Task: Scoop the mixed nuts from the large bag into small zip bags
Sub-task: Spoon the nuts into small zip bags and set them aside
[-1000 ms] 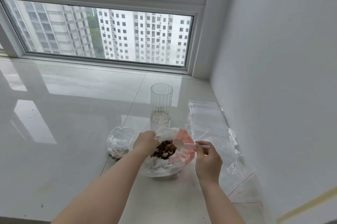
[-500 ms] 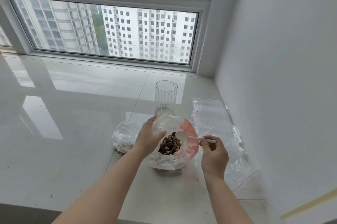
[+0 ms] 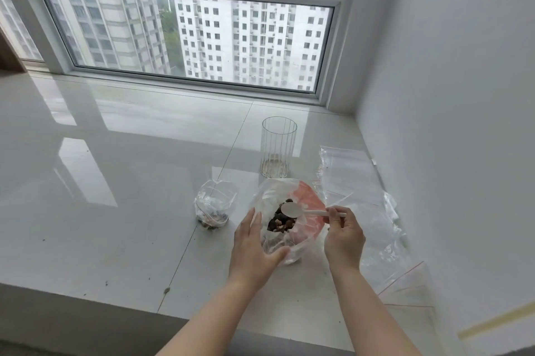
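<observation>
1. Nuts [image 3: 280,222]: one open large bag [image 3: 304,202], lower centre.
2. Left hand [image 3: 252,248], fingers straight, cups that bag.
3. Right hand [image 3: 343,235] pinches one white spoon [image 3: 292,210].
4. One small bag [image 3: 213,208] and one glass [image 3: 278,147] nearby.

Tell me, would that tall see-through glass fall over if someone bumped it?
Probably yes: the glass is tall and narrow and looks nearly empty, so a knock near its rim could tip it. It looks round, so it might then roll across the shiny sill.
</observation>
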